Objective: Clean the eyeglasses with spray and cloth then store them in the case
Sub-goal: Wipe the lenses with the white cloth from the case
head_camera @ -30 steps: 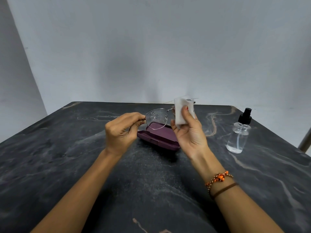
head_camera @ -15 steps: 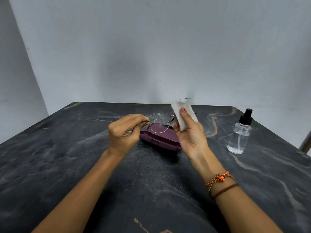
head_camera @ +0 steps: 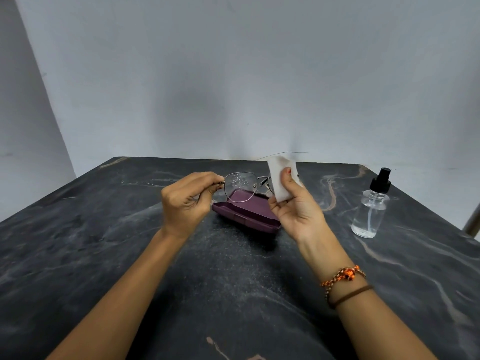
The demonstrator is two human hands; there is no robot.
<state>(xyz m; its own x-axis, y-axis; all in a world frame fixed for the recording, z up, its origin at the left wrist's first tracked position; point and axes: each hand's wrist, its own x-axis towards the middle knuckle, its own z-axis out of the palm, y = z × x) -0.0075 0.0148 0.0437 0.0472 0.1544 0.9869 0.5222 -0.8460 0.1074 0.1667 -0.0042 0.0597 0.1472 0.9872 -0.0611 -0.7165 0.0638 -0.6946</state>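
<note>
The left hand (head_camera: 185,201) grips the eyeglasses (head_camera: 240,187) by the left end of the frame, fingers pinched on the hinge, holding them in the air above the open maroon case (head_camera: 246,213) that lies on the dark marbled desk (head_camera: 78,242). Droplets speckle the left lens. The right hand (head_camera: 296,206) presses a white cloth (head_camera: 279,178) over the other lens, thumb on top, fingers behind it. A clear spray bottle (head_camera: 371,206) with a black nozzle stands upright well to the right
</note>
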